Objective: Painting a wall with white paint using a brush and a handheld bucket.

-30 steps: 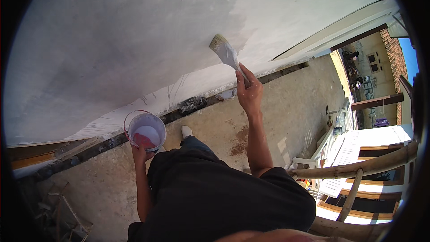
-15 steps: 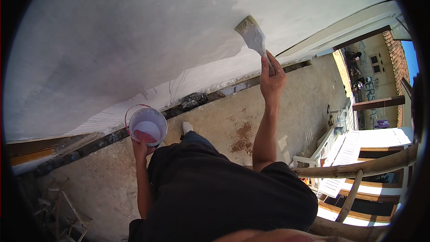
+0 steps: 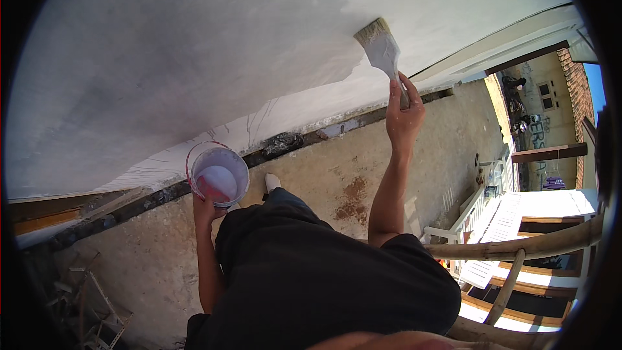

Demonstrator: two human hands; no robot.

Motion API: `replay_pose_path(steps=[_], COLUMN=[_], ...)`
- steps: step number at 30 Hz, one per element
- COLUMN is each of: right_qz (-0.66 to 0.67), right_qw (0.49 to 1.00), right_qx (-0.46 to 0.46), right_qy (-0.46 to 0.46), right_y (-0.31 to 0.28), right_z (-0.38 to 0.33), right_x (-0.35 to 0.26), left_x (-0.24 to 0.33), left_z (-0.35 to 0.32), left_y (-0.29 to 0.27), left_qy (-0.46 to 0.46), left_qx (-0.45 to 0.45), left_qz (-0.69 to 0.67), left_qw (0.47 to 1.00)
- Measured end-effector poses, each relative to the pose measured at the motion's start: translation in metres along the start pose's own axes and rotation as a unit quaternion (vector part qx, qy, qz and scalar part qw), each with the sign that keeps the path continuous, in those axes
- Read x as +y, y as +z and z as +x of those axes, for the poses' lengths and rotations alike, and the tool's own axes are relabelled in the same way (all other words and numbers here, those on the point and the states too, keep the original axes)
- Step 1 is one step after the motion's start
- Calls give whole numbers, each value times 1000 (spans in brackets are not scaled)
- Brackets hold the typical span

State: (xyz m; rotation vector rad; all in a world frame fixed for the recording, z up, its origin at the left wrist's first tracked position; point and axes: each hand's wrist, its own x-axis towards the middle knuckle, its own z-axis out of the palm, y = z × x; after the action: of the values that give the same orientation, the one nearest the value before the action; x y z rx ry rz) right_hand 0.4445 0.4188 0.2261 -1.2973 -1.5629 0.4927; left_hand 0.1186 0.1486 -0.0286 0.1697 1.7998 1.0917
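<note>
The person stands close against a tall white wall (image 3: 194,58), seen from straight above, dressed in dark clothes, with one pale shoe (image 3: 273,182) showing on the concrete floor (image 3: 324,175) just short of the wall's foot.

The right hand (image 3: 403,113) is raised with the arm stretched up, its fingers wrapped tightly round the handle of a wide flat brush (image 3: 379,45). The brush points up and away from the hand, its pale bristle end lying against the wall, right where a duller grey patch of the surface meets the brighter white area to the right.

The left hand (image 3: 206,209) is held low at the person's side, gripping a small round bucket (image 3: 217,174) from underneath. The bucket is white with a red rim and bail handle, upright and open, with pale paint inside. It hangs near the foot of the wall, above the dark strip (image 3: 278,146) of rubble and grime that runs along the floor's edge there.

A rusty brown stain (image 3: 352,199) marks the floor between the two arms. Toward the right edge of the floor stands a white railing (image 3: 466,214), and nearer the viewer are the rounded rails of a wooden ladder (image 3: 518,249). In the lower left corner lies a tangle of metal scrap (image 3: 91,304).
</note>
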Motion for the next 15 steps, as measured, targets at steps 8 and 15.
replay_pose_path(steps=[8,15], right_qz=[-82,-39], right_qw=[989,879], right_qx=[-122,-465], right_qy=[10,96], right_y=[34,99], right_z=[-53,-153], right_x=[-7,50], left_x=[34,61], left_z=[-22,-36], left_y=[9,19], left_qy=[34,29], left_qx=[-53,-78], left_qz=[15,22], left_qw=[998,996])
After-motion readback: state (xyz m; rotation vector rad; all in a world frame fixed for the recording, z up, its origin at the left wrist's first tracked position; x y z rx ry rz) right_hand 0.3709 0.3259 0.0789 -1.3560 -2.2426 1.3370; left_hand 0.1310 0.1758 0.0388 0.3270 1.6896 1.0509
